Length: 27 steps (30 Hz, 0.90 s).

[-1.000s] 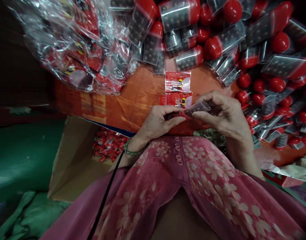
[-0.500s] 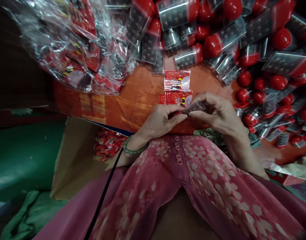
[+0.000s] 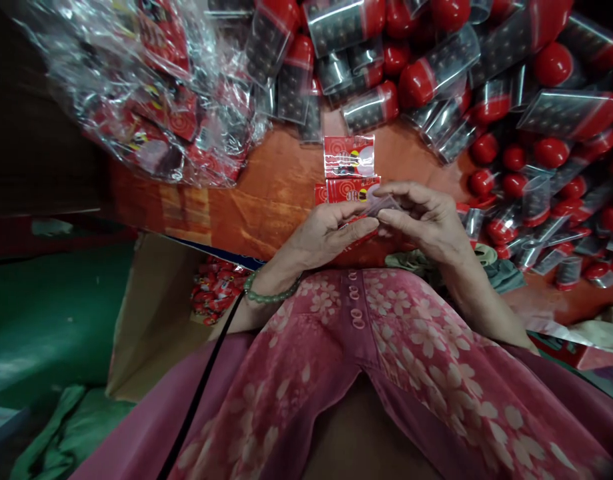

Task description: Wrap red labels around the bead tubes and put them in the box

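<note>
We take all places from one landmark, a flat, glossy red rectangular printed packet lying on the orange-topped desk.

Nearest, well on the near side of the landmark: one pink floral garment with pale blossoms, worn by the person; one green round-bead bracelet, on the left wrist; one thin black cord, running down from that wrist.

Near side and left of the landmark: one open brown cardboard box, with a heap of small red packets inside.

Near side of the landmark, closer to it: our two hands. Left hand, thumb and fingers pinching; right hand, thumb and fingers likewise closed. Between them, gripped by both: one small clear-and-red plastic piece, its exact outline unclear to us.

Just on the near side of the landmark: a second red printed packet, lying flat.

Left of the landmark: one crinkled clear plastic bag, filled with red printed packets.

Beyond and right of the landmark: a large pile of clear cylindrical capsules with rounded red caps, many showing dark dotted contents.
</note>
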{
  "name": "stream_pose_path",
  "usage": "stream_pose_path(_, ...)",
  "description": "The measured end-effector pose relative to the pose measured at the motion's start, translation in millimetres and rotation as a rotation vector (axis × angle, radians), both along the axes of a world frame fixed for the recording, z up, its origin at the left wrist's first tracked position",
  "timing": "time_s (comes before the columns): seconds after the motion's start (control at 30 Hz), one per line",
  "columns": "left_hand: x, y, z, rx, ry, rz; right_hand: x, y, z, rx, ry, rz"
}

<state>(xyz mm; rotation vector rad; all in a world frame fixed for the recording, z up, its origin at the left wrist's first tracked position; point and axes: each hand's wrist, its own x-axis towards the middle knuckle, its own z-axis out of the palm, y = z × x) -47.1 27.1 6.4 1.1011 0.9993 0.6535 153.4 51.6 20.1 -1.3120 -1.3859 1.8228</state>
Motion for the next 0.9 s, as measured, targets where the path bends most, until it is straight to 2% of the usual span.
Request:
stream_pose_path(0.17, -4, -8, -1.3, -0.082, -0.031, -0.037, 0, -2, -0.3, 0.046, -0.029, -0.071)
stream_pose_path(0.33, 4, -17, -0.6, -0.382, -0.266, -0.003, -5, -10, 1.5, 0.234, -0.174, -0.086)
stream_pose_path(0.43, 15, -19, -0.9, -0.494, -0.410, -0.045, -7, -18, 2.8, 0.226, -0.222, -0.068)
stream_pose_path(0.57, 27, -20, -5.5, -0.455, -0.469, 0.037, -8, -28, 1.7, 0.151, -0.237, -0.060)
stream_pose_path(0.73, 28, -21, -7.7, -0.467, -0.452, 0.147, -7, -31, -0.1, 0.266, -0.240, 0.053)
stream_pose_path(0.9, 26, -27, -8.3, -0.515, -0.500, 0.159, -5, -33, -3.3, 0.306, -0.254, 0.104)
